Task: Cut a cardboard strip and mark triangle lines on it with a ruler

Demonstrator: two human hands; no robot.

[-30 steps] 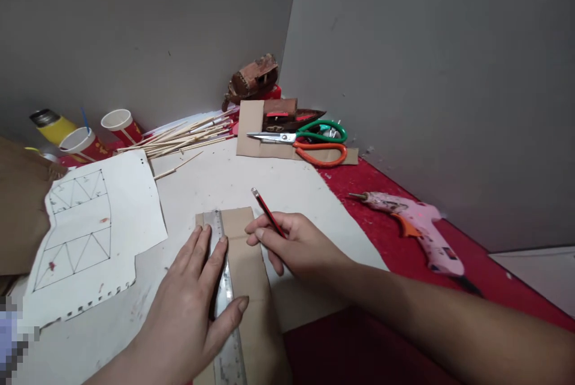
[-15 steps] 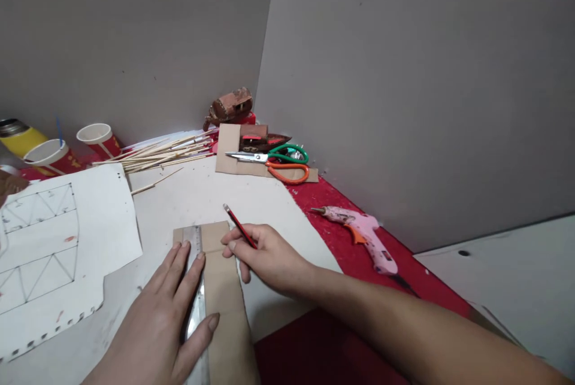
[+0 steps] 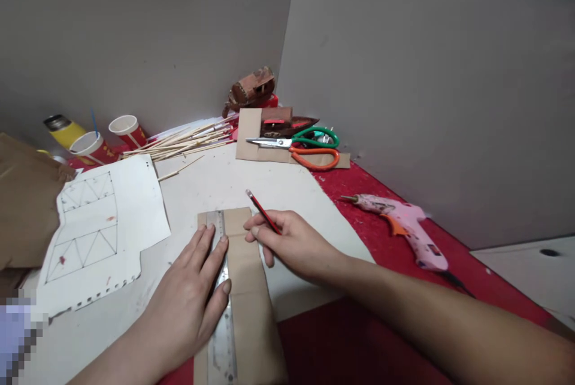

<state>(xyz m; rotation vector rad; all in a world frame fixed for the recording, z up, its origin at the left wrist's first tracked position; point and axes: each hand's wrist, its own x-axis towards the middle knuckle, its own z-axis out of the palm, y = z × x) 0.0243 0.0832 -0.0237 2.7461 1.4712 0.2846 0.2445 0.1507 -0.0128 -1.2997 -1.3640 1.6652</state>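
A strip of brown cardboard (image 3: 254,319) lies lengthwise in front of me on the white sheet (image 3: 211,184). Along its left side rests a clear ruler (image 3: 222,337). My left hand (image 3: 191,286) lies over the ruler with its fingers stretched out, pressing on it; the thumb touches the ruler's right edge. Pinched in my right hand (image 3: 285,241) is a red and black pencil (image 3: 263,212), its blunt end pointing up and left. That hand is at the right edge of the cardboard, and the pencil's writing tip is hidden by the fingers.
Scissors (image 3: 291,148) lie on cardboard at the back. A pink glue gun (image 3: 404,223) rests on the red cloth at right. Wooden sticks (image 3: 188,139), paper cups (image 3: 128,129) and a truss drawing (image 3: 135,211) are at left, with a brown bag-like object (image 3: 27,205) at the edge.
The view has swung left, so things appear farther right. My left thumb has drawn in from the cardboard to the ruler's edge. The pencil stays in my right hand.
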